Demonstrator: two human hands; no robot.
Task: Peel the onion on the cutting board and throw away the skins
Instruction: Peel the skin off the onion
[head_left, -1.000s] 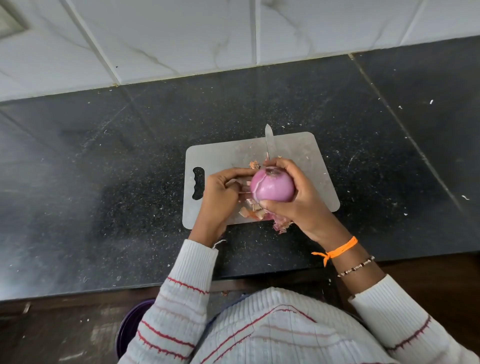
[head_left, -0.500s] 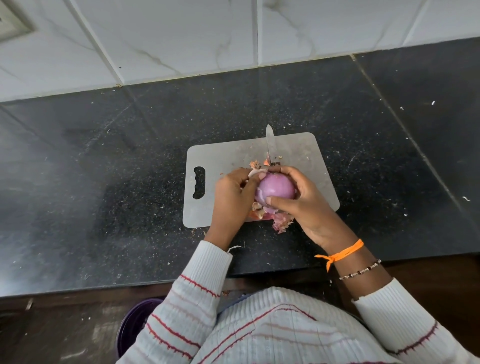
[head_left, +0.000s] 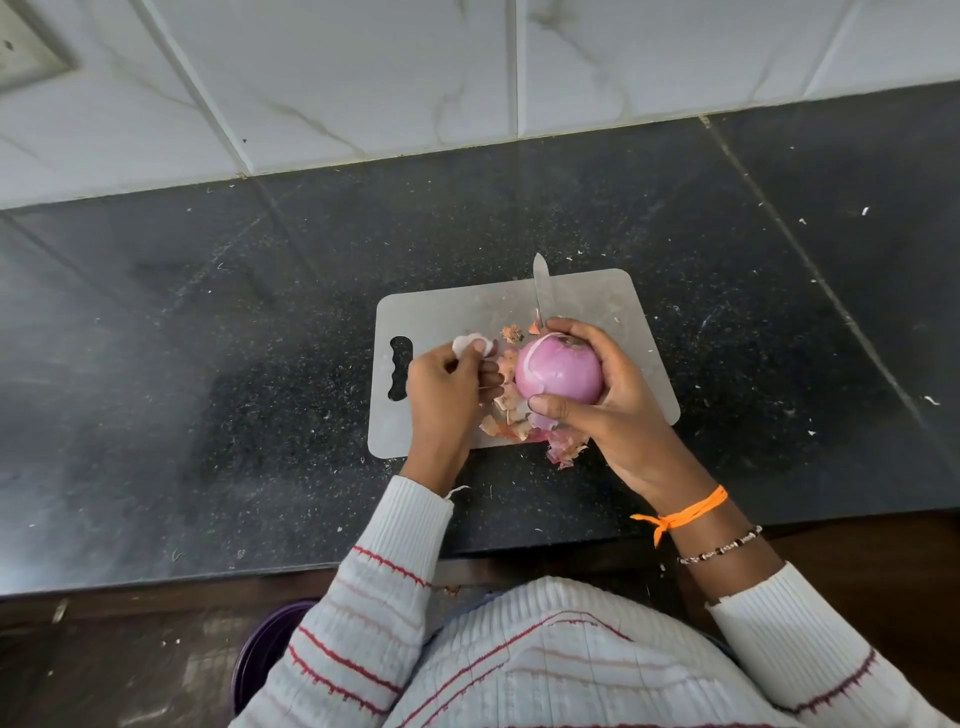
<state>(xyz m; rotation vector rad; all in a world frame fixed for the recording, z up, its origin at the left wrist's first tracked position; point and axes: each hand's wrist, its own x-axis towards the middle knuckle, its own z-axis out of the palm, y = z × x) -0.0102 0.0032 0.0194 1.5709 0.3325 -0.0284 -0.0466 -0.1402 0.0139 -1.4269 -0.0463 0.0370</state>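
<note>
Black speckled counter (head_left: 208, 415) carries a grey cutting board (head_left: 639, 312). Above it, her right hand (head_left: 608, 400) cups the red onion (head_left: 558, 369); her left hand (head_left: 441, 384) pinches a pale skin strip (head_left: 470, 344). Torn skins (head_left: 511, 423) litter the board beside a knife (head_left: 540, 291).

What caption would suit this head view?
Right hand holds a peeled onion over the cutting board; left hand pinches a skin piece.
</note>
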